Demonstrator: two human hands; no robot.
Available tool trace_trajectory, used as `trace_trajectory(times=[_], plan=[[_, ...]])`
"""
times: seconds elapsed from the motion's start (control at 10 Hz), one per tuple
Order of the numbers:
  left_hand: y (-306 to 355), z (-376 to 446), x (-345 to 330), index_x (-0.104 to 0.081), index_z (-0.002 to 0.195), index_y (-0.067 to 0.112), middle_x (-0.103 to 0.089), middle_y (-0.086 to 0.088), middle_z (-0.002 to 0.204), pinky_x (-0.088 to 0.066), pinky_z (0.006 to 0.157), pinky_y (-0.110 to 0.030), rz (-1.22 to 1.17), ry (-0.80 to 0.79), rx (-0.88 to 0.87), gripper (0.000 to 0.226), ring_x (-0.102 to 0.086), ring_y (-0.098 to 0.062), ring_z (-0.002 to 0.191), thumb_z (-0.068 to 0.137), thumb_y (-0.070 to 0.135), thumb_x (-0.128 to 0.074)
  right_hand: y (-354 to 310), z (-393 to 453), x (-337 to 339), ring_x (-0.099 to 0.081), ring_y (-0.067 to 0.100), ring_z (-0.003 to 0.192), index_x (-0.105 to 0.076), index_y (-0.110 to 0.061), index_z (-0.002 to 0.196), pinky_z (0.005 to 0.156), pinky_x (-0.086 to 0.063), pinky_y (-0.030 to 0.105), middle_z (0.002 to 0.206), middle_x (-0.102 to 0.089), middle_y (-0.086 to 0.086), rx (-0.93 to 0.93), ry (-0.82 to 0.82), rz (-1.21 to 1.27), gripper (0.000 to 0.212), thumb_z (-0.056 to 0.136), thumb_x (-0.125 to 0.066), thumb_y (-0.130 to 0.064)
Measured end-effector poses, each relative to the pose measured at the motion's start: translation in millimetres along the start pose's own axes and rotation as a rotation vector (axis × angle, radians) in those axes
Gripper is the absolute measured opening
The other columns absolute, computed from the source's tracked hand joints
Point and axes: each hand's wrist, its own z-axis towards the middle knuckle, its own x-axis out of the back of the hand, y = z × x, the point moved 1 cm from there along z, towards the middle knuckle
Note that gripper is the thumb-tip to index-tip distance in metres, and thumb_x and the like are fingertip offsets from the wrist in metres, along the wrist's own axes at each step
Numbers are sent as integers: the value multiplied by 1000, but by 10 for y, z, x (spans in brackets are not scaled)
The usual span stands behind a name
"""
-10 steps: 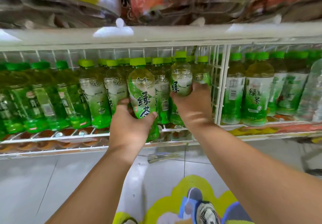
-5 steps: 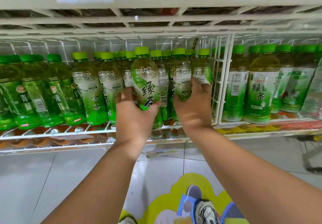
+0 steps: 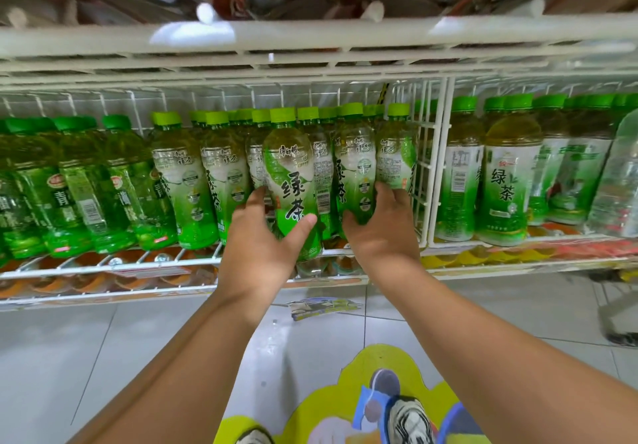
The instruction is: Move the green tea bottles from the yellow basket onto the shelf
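Observation:
My left hand (image 3: 264,246) grips a green tea bottle (image 3: 289,174) with a light green cap, upright at the front edge of the white wire shelf (image 3: 103,267). My right hand (image 3: 379,233) holds the lower part of another green tea bottle (image 3: 355,164) standing just to the right, beside the wire divider (image 3: 433,153). Several matching bottles (image 3: 221,170) stand in rows behind and to the left. The yellow basket is out of view.
Darker green bottles (image 3: 69,188) fill the shelf's left section. A different green tea brand (image 3: 507,174) stands right of the divider. An upper wire shelf (image 3: 310,34) with snack bags hangs close above the caps. Below are grey floor tiles and a yellow floor sticker (image 3: 345,398).
Both hands stay on their bottles. The right-hand bottle has settled lower among the row. The camera tilted down and then back up.

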Motion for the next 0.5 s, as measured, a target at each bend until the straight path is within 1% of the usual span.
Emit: trace_trajectory(times=[0.1, 0.2, 0.3, 0.4, 0.5], plan=[[-2, -37, 121, -36, 154, 20, -55, -12, 135, -50, 101, -44, 99, -23, -35, 87, -52, -30, 128, 86, 68, -62, -21, -55, 63, -35, 28, 141, -27, -14, 156, 110, -39, 39, 152, -32, 8, 30, -59, -87, 74, 96, -62, -41], [-21, -45, 353, -25, 160, 19, -44, -12, 146, -43, 110, -48, 293, -108, -88, 88, -39, -30, 138, 92, 70, -49, -34, -95, 241, -29, 30, 147, -17, -15, 159, 114, -35, 41, 159, -24, 8, 83, -185, -240, 78, 99, -56, -46], [-23, -186, 534, -24, 160, 19, -43, -11, 148, -40, 113, -47, 371, -119, -135, 88, -35, -31, 140, 92, 70, -45, -56, -216, 407, -25, 29, 149, -12, -16, 160, 116, -33, 42, 162, -21, 7, 102, -256, -316, 80, 99, -52, -49], [139, -502, 873, -19, 162, 23, -30, -13, 161, -31, 120, -46, 477, -119, -202, 85, -23, -33, 150, 94, 69, -42, -217, -554, 755, -22, 26, 151, -16, -15, 160, 119, -31, 36, 163, -22, 9, 205, -282, -415, 81, 98, -50, -56], [356, -659, 1187, -17, 163, 29, -19, -13, 167, -25, 123, -47, 575, -142, -244, 82, -15, -34, 154, 96, 68, -41, -418, -775, 1021, -14, 26, 154, -15, -15, 161, 124, -24, 37, 166, -19, 9, 301, -266, -489, 83, 98, -47, -59]])
